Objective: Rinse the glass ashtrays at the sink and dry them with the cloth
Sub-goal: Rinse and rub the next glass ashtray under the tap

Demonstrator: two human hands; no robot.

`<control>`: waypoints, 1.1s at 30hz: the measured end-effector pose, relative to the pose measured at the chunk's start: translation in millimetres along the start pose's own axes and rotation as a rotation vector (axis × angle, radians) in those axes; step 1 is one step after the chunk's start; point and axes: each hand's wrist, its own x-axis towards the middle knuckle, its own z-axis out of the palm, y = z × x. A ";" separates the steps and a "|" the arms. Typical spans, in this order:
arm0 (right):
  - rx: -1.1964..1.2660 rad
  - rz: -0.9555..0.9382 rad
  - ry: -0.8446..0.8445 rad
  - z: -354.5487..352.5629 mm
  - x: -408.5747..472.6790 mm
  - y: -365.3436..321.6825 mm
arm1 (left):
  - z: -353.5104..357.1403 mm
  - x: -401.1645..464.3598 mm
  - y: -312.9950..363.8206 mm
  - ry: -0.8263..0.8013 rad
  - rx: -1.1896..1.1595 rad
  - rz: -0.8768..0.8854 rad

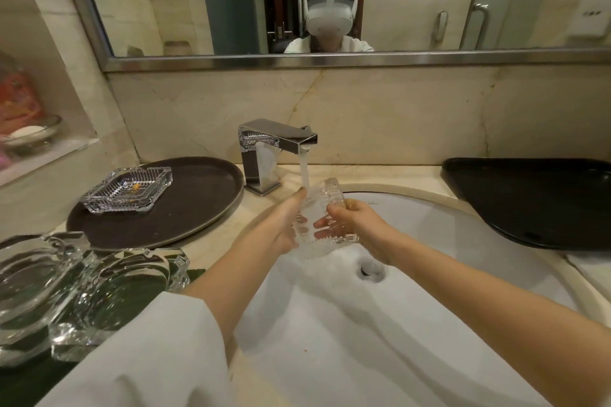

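While water runs: both hands (291, 225) (355, 225) clasping a ribbed ashtray (319, 225) above white basin (429, 324), marble counter (380, 175).

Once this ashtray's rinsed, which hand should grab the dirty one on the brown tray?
Probably the left hand: the dirty ashtray sits on the brown tray on that side; the right hand would cross over.

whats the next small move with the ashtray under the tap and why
Probably turn the ashtray in both hands, left hand and right hand, so the water reaches its other faces. The stream strikes only its upper edge, and the ashtray is held tilted over the sink.
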 end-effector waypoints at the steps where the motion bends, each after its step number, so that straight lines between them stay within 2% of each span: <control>1: 0.113 0.053 -0.017 -2.0 3.1 -2.1 | -0.3 6.8 -2.2 0.020 -0.002 0.004; 4: 0.349 0.213 -0.033 -5.9 12.6 -4.3 | -1.9 8.0 -2.6 0.061 -0.031 -0.021; 6: 0.313 0.271 -0.009 -4.3 18.6 -3.2 | -5.4 6.6 -2.9 0.076 -0.076 0.000; 10: -0.045 0.256 0.104 6.1 28.4 6.1 | -7.7 2.9 -6.5 0.090 -0.103 -0.010; 13: -0.291 0.252 0.128 16.6 35.8 16.8 | -8.6 4.0 -7.4 0.077 0.008 0.001; 16: -0.472 0.270 0.239 26.1 40.8 21.4 | -7.5 6.8 -10.2 0.094 0.000 0.002; 19: -0.582 0.233 0.314 36.0 42.5 20.4 | -4.6 14.2 -15.0 0.158 -0.057 0.076; 23: -0.749 0.085 0.258 55.1 29.3 22.7 | -4.0 30.6 -19.0 0.300 -0.100 0.097; 26: -0.967 -0.066 0.169 62.2 14.2 27.8 | -4.4 36.1 -20.8 0.303 -0.123 0.110; 29: -0.950 -0.125 0.077 51.1 21.8 32.6 | -0.9 27.8 -19.3 0.262 -0.058 0.131; 31: -0.828 -0.105 0.107 38.2 33.0 34.1 | 1.7 24.3 -19.0 0.230 -0.051 0.110; 33: -0.670 -0.002 0.175 25.3 37.4 30.7 | 3.7 25.5 -19.5 0.223 -0.073 0.078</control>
